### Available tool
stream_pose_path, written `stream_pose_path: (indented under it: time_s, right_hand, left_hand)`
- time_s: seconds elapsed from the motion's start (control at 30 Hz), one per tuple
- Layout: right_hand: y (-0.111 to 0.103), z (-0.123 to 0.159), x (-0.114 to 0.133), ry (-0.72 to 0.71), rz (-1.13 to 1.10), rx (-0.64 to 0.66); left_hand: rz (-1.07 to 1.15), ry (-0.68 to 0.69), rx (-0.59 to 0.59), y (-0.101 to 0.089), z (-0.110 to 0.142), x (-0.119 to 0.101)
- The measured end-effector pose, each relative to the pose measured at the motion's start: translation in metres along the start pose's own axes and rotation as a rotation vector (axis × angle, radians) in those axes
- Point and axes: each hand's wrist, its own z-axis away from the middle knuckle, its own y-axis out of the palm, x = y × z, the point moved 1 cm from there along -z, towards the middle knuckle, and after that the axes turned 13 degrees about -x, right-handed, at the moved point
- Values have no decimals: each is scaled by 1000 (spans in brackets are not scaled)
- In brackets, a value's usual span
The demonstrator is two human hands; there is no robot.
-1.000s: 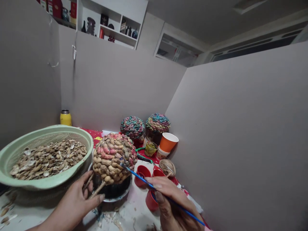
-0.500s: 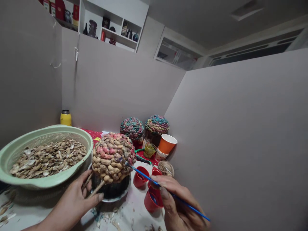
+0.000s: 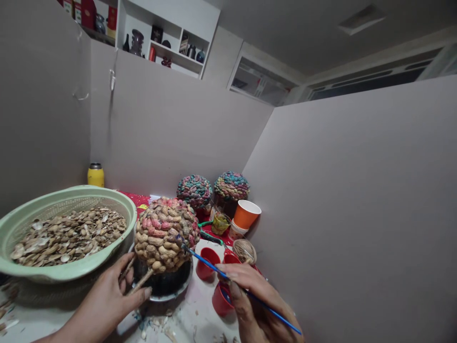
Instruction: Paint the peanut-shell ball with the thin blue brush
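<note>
A round ball covered in peanut shells [image 3: 162,233] is tilted over a dark bowl [image 3: 178,288]; its shells are partly pink, grey and purple, the lower ones plain tan. My left hand [image 3: 114,290] is closed around the thin sticks [image 3: 143,280] that come out of its underside. In my right hand [image 3: 255,295] is a blue paintbrush [image 3: 217,270], its bristles at a dark purple patch on the ball's right side. Close to that hand stand red cups [image 3: 207,263], one red cup [image 3: 222,300] holding blue paint.
At left, a green colander [image 3: 67,274] holds loose peanut shells. Two painted shell balls [image 3: 194,189] stand at the back beside an orange paper cup [image 3: 246,215]. Behind them are green-handled pliers [image 3: 210,237], a twine roll [image 3: 244,250] and a yellow bottle [image 3: 95,176]. Grey panels [image 3: 178,133] enclose the table.
My right hand and the brush have shifted slightly left and down, the bristles staying near the ball's right side. The left hand's hold on the sticks is unchanged.
</note>
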Motion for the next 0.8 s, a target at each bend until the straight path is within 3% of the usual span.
stream_pose_path:
  time_s: [0.2, 0.37, 0.57, 0.8]
  right_hand:
    - [2, -4, 6, -71, -11, 21]
    - [10, -6, 10, -133, -24, 128]
    - [3, -6, 8, -176, 35, 53]
    - [-7, -8, 10, -64, 100, 7]
  left_hand:
    - [-41, -21, -105, 2, 1, -4]
    - [-107, 11, -86, 1, 1, -3]
    - [-116, 12, -52, 1, 0, -6]
    - [-54, -16, -87, 5, 3, -18]
